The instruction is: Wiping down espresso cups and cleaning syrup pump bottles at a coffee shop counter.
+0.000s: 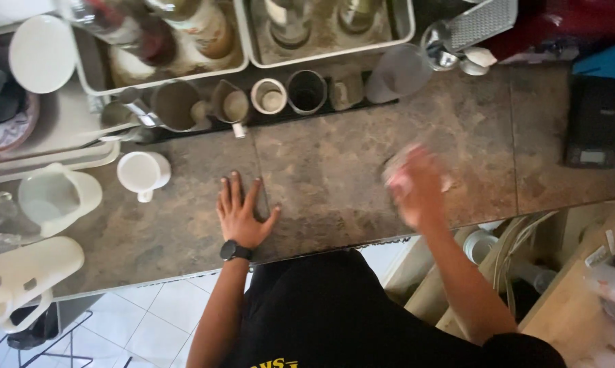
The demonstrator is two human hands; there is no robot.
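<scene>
Cloth (397, 172), pale and blurred, sits bunched under our right hand (416, 194) mid-wipe on the counter (335, 177), left hand (241, 212) flat and open beside; next we likely sweep outward

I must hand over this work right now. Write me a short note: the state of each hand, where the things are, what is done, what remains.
Left hand: open, flat on the stone counter, holding nothing.
Right hand: blurred in motion over the counter, closed on something pale, maybe a cloth; too blurred to be sure.
Nearby: white mug left of the left hand; row of cups along the back.
Done or left: cannot tell from this view.
</scene>
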